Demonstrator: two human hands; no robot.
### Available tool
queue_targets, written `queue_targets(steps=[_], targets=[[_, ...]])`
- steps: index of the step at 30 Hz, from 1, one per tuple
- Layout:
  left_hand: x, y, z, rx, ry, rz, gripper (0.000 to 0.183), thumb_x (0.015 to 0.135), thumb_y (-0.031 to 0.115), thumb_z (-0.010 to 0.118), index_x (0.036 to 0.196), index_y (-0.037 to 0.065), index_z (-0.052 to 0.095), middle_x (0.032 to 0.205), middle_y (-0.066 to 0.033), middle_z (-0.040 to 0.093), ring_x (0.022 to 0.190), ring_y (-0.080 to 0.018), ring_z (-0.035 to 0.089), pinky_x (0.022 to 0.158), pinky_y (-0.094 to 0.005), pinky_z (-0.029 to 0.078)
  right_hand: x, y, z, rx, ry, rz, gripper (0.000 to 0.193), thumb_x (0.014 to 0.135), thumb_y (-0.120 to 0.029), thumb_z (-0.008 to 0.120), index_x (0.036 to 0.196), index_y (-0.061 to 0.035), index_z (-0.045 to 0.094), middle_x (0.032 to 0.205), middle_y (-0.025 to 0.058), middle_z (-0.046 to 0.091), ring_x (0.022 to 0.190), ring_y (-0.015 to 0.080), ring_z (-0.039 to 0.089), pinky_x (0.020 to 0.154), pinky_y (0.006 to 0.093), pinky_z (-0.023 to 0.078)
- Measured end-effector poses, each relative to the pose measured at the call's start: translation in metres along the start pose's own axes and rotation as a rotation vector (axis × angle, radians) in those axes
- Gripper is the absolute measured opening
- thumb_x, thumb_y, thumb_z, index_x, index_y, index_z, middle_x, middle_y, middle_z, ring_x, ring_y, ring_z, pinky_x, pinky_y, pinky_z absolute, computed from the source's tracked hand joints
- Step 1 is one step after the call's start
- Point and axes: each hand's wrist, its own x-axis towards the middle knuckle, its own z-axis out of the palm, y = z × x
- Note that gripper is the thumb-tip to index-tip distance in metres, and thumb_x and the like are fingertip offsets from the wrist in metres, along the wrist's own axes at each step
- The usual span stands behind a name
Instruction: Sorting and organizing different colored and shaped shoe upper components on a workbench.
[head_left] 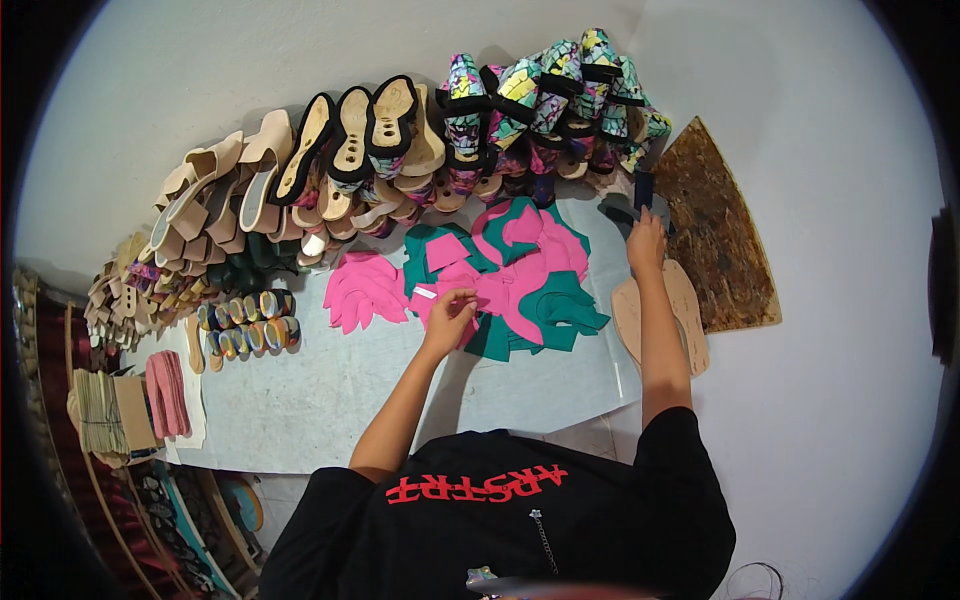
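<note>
Bright pink cut-out pieces (365,290) and dark green cut-out pieces (560,312) lie in an overlapping heap on the table. Over the heap's near side is my left hand (453,318), fingers bent together in a pinch; what they hold, if anything, is too small to make out. A small white tag (425,293) shows beside its knuckles. My right hand (648,243) reaches to the table's far right, its fingers closed around a dark flat rectangular piece (643,188) that sticks up above them. Dark grey material (618,212) lies just left of those fingers.
Wedge sandals (265,165) and patterned heels (515,95) crowd the table's far side. Tan sole-shaped boards (690,310) lie under my right forearm, near a brown mottled board (715,240). At left are small colourful strips (248,325) and stacked pink insoles (168,393).
</note>
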Motion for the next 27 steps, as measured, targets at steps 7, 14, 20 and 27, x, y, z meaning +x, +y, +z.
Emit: queue_targets(steps=[7, 14, 20, 27], targets=[[0.015, -0.012, -0.003, -0.084, 0.043, 0.021, 0.018, 0.082, 0.005, 0.054, 0.099, -0.002, 0.055, 0.09, -0.0056, 0.059, 0.083, -0.0109, 0.055, 0.073, -0.023, 0.044, 0.003, -0.002, 0.007, 0.002, 0.124, -0.065, 0.041, 0.083, -0.015, 0.051, 0.122, -0.0044, 0.043, 0.109, 0.0155, 0.047, 0.104, 0.032, 0.043, 0.085, 0.0441, 0.036], [0.015, -0.004, 0.042, -0.044, -0.143, -0.011, 0.017, 0.083, 0.005, 0.052, 0.099, 0.001, 0.055, 0.089, -0.0036, 0.058, 0.081, -0.0093, 0.054, 0.069, -0.0215, 0.043, 0.009, 0.012, 0.035, -0.039, 0.108, -0.004, 0.042, 0.081, -0.018, 0.055, 0.12, -0.0035, 0.044, 0.11, 0.0155, 0.046, 0.103, 0.0319, 0.044, 0.086, 0.0444, 0.037], [0.022, 0.008, 0.083, -0.02, -0.328, 0.036, 0.018, 0.084, 0.008, 0.054, 0.101, 0.003, 0.054, 0.091, -0.0015, 0.056, 0.08, -0.0077, 0.051, 0.07, -0.0208, 0.041, 0.007, 0.01, 0.04, -0.095, -0.143, 0.116, 0.04, 0.081, -0.017, 0.055, 0.117, -0.0023, 0.045, 0.114, 0.0142, 0.045, 0.108, 0.0306, 0.044, 0.088, 0.0443, 0.037], [0.017, 0.005, 0.075, -0.043, -0.341, -0.025, 0.019, 0.083, 0.007, 0.054, 0.102, 0.001, 0.053, 0.092, -0.0022, 0.055, 0.08, -0.0067, 0.051, 0.067, -0.0193, 0.041, 0.01, 0.013, 0.03, -0.056, -0.165, 0.108, 0.038, 0.081, -0.014, 0.053, 0.117, -0.0033, 0.045, 0.115, 0.0126, 0.046, 0.108, 0.0297, 0.044, 0.088, 0.0435, 0.037]])
